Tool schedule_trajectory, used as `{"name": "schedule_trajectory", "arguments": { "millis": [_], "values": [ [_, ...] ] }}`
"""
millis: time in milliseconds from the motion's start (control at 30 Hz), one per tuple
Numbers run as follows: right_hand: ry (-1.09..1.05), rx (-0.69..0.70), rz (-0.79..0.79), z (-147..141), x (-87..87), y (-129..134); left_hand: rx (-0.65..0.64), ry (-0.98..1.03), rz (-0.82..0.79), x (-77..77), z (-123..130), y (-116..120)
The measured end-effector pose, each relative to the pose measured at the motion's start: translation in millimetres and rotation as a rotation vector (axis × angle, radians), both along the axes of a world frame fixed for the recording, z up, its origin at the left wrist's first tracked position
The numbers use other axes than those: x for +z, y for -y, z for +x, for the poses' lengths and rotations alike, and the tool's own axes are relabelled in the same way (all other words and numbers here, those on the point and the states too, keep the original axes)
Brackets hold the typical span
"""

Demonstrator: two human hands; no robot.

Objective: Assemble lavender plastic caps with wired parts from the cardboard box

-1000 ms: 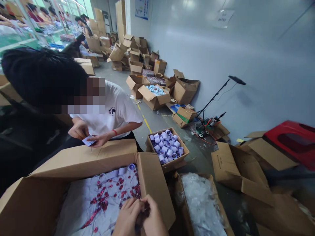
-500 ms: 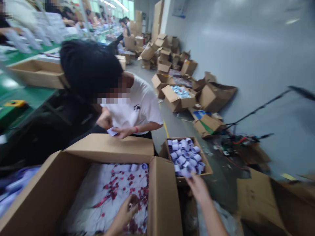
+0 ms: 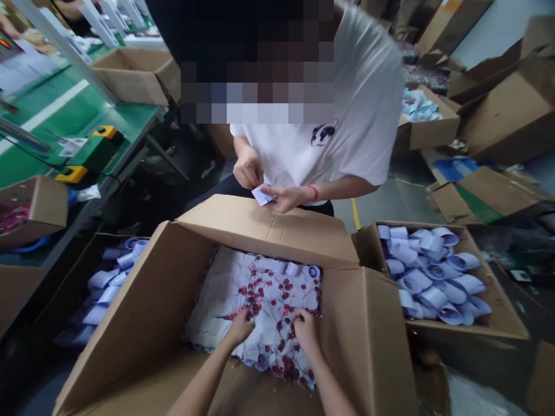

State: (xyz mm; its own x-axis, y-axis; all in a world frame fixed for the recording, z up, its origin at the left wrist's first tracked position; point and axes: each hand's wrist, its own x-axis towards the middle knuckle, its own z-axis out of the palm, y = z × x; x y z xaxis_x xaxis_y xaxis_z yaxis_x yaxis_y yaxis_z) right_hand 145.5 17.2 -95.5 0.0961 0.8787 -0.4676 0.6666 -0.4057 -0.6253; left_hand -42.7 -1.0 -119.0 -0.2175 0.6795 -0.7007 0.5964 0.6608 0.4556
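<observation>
Both my hands reach down into a large open cardboard box [image 3: 130, 329]. Its contents show a white sheet-like layer [image 3: 221, 277] strewn with small red round pieces [image 3: 260, 289] on thin dark strands. My left hand [image 3: 241, 328] is closed, fingertips pinched at the middle of the red pieces; what it grips is too small to make out. Near the box's right wall, my right hand [image 3: 306, 326] has its fingers curled down among more red pieces, and its fingertips are partly hidden. Several white rolls [image 3: 291, 269] lie along the layer's far edge.
Right of the large box stands a carton [image 3: 507, 315] full of white rolls. More white rolls [image 3: 115, 283] lie to the left. A co-worker in a white shirt [image 3: 286, 156] sits opposite, holding a small white piece [image 3: 262, 195]. A green workbench [image 3: 47, 110] runs along the left.
My right hand has come from the carton of white rolls into the large box, and the white roll at its fingers is gone from it. My view has tilted down and closer.
</observation>
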Motion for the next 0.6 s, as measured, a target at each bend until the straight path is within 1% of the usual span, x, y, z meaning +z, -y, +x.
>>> {"name": "schedule_trajectory", "arguments": {
  "millis": [100, 167, 233, 267, 333, 400, 467, 533, 600],
  "values": [
    [0.147, 0.0, -0.059, -24.5, -67.9, -19.1, 0.0, 0.006, 0.134, -40.4, 16.9, -55.0],
    [0.239, 0.009, -0.095, -31.8, -104.4, -26.7, 0.006, -0.002, 0.206, -66.5, 31.7, -86.8],
    [0.309, 0.045, -0.124, -33.5, -129.5, -28.3, 0.0, 0.005, 0.236, -88.4, 46.4, -110.0],
    [0.331, 0.074, -0.129, -32.8, -137.7, -27.4, -0.007, 0.019, 0.231, -97.0, 52.6, -117.8],
    [0.356, 0.146, -0.124, -29.6, -146.2, -23.9, -0.016, 0.051, 0.203, -108.0, 60.9, -126.2],
    [0.372, 0.211, -0.113, -26.3, -147.6, -20.5, -0.007, 0.074, 0.177, -109.8, 62.3, -126.4],
    [0.388, 0.249, -0.109, -24.9, -145.5, -18.6, 0.023, 0.085, 0.172, -102.3, 56.2, -120.0],
    [0.395, 0.266, -0.104, -25.1, -141.6, -18.4, 0.068, 0.098, 0.171, -86.0, 43.3, -108.2],
    [0.388, 0.267, -0.089, -25.2, -135.6, -18.6, 0.122, 0.123, 0.167, -62.6, 25.7, -91.6]
  ]
}}
